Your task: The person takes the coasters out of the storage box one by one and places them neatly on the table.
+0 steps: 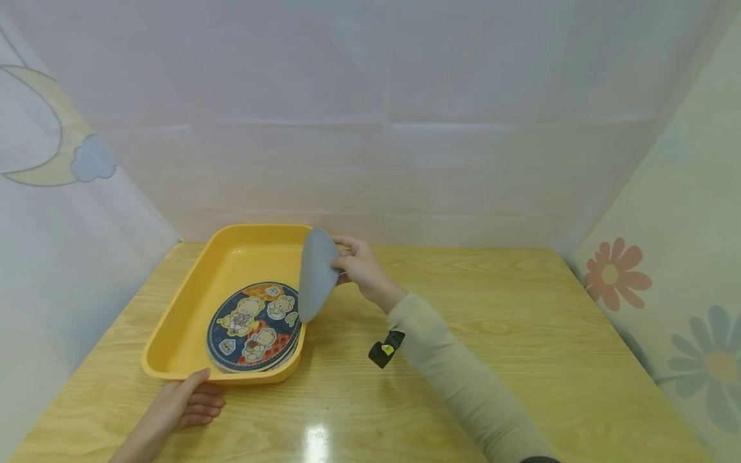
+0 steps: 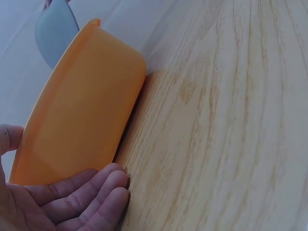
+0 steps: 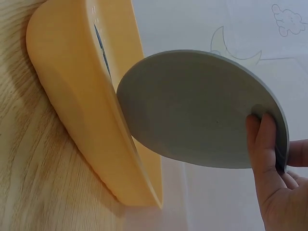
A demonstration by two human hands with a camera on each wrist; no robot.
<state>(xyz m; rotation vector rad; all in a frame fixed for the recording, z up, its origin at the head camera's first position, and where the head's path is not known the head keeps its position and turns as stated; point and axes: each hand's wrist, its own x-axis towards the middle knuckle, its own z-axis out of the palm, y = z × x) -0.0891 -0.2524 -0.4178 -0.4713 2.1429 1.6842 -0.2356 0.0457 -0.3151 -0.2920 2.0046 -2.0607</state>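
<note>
A yellow tray (image 1: 191, 308) with raised walls sits on the left of the table. In its near right part lies a stack of round mats (image 1: 249, 325), the top one dark blue with cartoon bears. My right hand (image 1: 361, 267) pinches the edge of a grey round mat (image 1: 317, 276) between thumb and fingers. The mat is tilted steeply over the tray's right wall; in the right wrist view, its plain grey face (image 3: 192, 106) shows. My left hand (image 1: 185, 402) grips the tray's near wall, thumb at the rim and fingers outside, low down in the left wrist view.
The wooden table (image 1: 463, 341) extends to the right of the tray. A pale cloth backdrop (image 1: 370, 161) rises behind it, and printed side sheets stand left and right. A black strap (image 1: 384, 350) hangs at the right wrist.
</note>
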